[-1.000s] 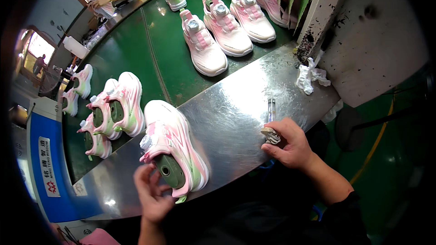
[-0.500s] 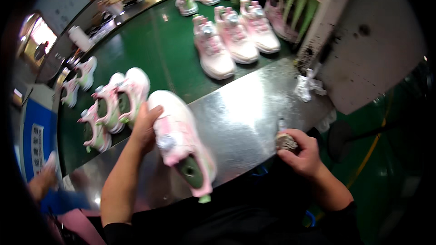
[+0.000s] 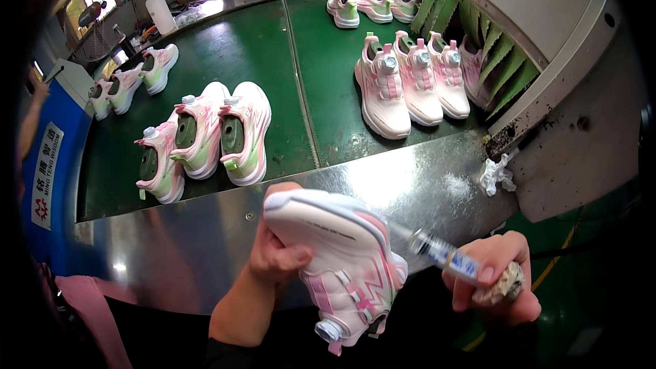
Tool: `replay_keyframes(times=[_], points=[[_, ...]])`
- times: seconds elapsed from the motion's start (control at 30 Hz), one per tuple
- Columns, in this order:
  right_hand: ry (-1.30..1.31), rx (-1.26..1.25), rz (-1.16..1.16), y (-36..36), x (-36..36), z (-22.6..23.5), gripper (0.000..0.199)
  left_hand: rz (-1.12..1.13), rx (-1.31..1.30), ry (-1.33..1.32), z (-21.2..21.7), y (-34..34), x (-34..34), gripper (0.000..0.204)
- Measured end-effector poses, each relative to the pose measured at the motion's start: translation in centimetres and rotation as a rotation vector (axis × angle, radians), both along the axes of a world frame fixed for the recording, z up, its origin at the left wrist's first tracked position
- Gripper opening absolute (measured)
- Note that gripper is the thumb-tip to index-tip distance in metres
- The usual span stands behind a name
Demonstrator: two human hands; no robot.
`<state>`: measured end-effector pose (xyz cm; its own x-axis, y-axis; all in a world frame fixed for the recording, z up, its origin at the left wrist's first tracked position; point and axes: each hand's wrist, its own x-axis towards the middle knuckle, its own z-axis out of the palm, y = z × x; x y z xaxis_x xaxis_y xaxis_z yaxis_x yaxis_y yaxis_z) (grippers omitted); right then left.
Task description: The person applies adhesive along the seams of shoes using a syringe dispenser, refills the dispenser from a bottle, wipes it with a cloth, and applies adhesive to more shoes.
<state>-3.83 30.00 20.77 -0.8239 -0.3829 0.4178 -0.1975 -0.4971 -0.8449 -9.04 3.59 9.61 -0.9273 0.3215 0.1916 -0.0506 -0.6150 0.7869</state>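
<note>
Nearest, at 6 o'clock, the left hand (image 3: 277,253) grips a pink-and-white shoe (image 3: 342,249) by its forefoot over the near edge of the steel worktop (image 3: 171,246), while at 4 o'clock the right hand (image 3: 497,249) is closed round a syringe (image 3: 444,254) and a tan wad (image 3: 502,285), the syringe tip directed at the sole edge (contact cannot be confirmed). This shoe is judged mid-handling, with no finished result visible. Beyond, the green belt (image 3: 287,143) carries a near trio (image 3: 203,143) at 9 o'clock, a left-hand group (image 3: 126,89) at 10, a right-hand row (image 3: 420,85) towards 1:30 and a far cluster (image 3: 374,5) past 12, all untouched, their completion undeterminable.
</note>
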Motion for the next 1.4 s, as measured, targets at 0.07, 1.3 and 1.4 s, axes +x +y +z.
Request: replay_keyframes(times=[0.07, 1.3, 1.4], points=[[0.083, -0.02, -0.033, -1.8, 0.1, 1.0, 0.053, 0.033, 0.077, 0.073, 0.6, 0.7, 0.5, 0.072], [-0.066, 0.142, 0.022, -3.2, -0.9, 1.5, 0.049, 0.079, -0.076, 0.209, 3.2, 0.4, 1.2, 0.082], [-0.099, 0.14, 0.07, -2.2, -1.1, 0.2, 0.048, 0.128, -0.068, 0.189, 2.3, 0.3, 1.1, 0.083]])
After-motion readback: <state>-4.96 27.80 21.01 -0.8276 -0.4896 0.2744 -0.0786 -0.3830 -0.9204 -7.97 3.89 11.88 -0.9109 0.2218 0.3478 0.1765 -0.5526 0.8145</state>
